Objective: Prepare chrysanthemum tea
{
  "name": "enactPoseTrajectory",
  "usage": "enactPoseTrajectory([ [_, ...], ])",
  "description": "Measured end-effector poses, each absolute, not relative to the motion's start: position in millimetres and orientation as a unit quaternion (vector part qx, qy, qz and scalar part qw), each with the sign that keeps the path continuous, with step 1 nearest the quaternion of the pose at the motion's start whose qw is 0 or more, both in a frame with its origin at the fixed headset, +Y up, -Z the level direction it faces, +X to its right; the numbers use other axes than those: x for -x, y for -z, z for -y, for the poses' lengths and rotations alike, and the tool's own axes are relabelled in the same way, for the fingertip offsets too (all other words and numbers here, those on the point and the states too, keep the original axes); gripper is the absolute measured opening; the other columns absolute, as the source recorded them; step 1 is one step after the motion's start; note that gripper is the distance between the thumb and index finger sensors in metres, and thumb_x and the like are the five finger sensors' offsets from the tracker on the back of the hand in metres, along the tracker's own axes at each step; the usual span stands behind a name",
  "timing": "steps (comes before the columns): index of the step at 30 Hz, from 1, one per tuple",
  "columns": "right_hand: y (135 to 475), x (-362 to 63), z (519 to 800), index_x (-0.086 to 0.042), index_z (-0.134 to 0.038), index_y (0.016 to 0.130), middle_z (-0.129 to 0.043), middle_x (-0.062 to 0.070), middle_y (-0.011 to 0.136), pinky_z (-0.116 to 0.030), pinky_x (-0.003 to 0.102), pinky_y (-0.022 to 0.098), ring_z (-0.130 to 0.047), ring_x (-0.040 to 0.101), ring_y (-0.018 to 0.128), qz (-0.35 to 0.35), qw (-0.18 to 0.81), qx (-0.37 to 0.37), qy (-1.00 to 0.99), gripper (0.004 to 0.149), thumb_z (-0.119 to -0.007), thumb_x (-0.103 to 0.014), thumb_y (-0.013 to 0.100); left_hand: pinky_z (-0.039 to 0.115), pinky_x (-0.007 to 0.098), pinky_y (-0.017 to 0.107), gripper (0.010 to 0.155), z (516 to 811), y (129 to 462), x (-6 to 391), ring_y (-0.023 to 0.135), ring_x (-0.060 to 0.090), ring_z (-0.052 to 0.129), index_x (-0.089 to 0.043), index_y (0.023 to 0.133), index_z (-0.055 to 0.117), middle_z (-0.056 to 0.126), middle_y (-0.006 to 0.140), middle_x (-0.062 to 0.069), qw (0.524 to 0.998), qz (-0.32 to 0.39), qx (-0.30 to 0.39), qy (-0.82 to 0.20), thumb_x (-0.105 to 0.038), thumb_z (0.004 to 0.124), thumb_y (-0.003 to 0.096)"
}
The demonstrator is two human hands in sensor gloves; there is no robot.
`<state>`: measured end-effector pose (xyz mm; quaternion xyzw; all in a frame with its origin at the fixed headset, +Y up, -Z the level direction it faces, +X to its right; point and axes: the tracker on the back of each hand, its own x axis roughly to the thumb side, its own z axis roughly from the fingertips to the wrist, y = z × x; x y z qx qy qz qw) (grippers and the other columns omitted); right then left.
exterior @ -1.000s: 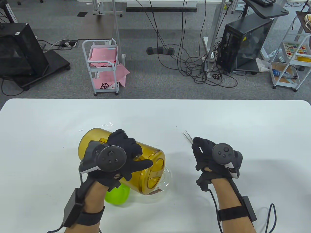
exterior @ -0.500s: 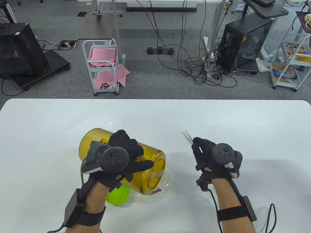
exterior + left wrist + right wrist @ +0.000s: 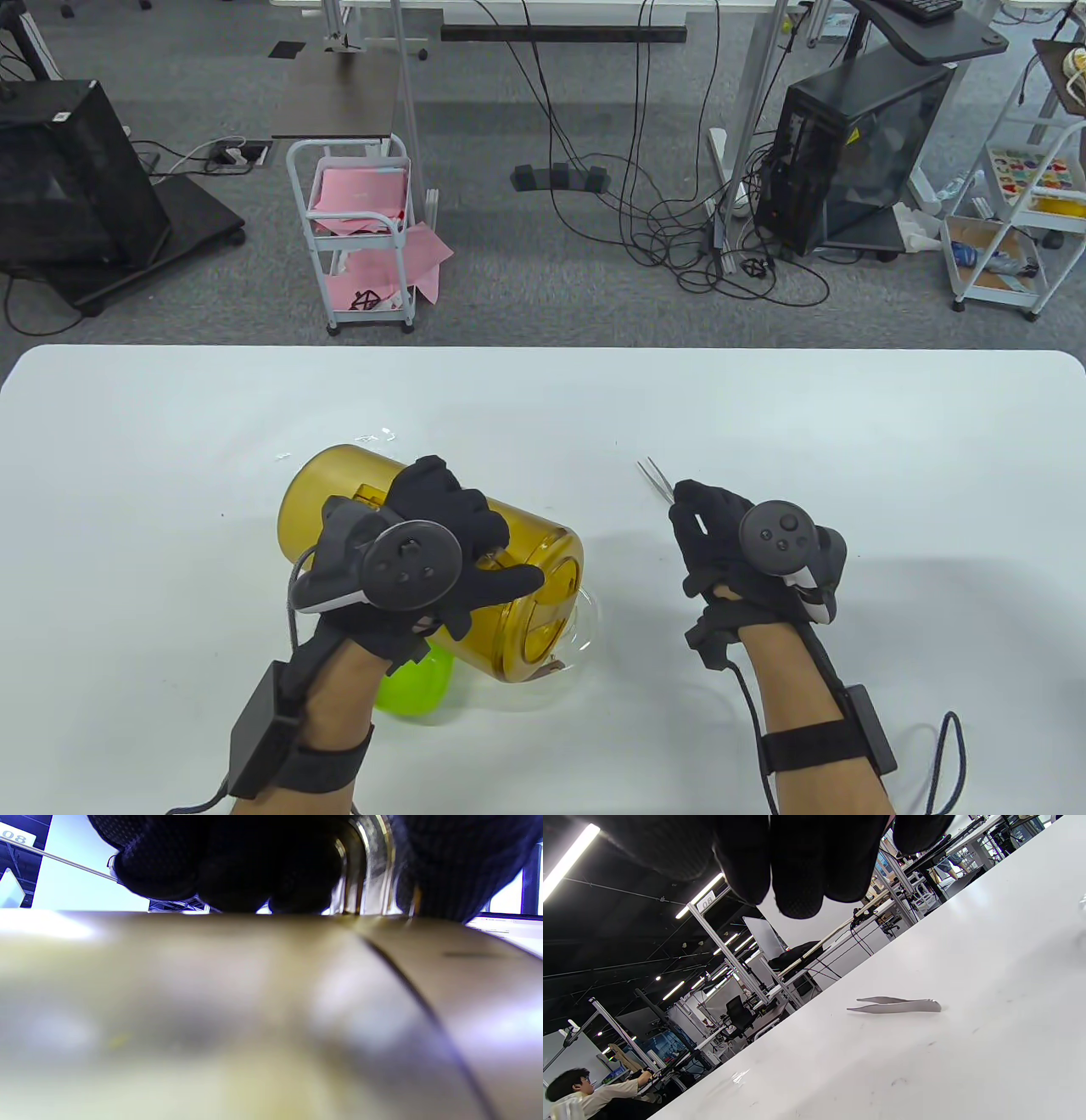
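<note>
Table view: left hand (image 3: 441, 543) gripping tilted amber jar (image 3: 509, 586), mouth lower-right; right hand (image 3: 721, 543) loosely curled, empty.

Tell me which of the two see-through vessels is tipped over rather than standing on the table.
The amber jar, gripped by the left hand and tilted mouth-down over the clear glass bowl, which sits flat on the table.

Gloved fingers (image 3: 237, 866) on amber jug (image 3: 254, 1005).

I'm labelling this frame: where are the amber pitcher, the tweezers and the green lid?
amber pitcher (image 3: 339, 484), table view, on its side wall near the base.
tweezers (image 3: 899, 1006), right wrist view, mid-blade.
green lid (image 3: 416, 683), table view, on its top surface.
</note>
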<state>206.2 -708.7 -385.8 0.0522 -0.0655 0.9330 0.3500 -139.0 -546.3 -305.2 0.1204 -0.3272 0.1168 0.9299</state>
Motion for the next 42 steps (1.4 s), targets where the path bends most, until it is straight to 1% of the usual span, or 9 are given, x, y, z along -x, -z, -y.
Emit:
enactPoseTrajectory([
  [42, 386, -204, 709, -0.027, -0.070, 0.104, -0.072, 0.004, 0.104, -0.048, 0.067, 0.074, -0.070, 0.039, 0.104, 0.063, 0.334, -0.055, -0.939, 0.053, -0.067, -0.053, 0.058, 0.053, 0.069, 0.075, 0.052, 544, 294, 126, 0.056, 0.035, 0.092, -0.024, 0.059, 0.100, 0.102, 0.050, 0.005, 0.932, 0.328, -0.132, -0.082, -0.073, 0.092, 0.0438],
])
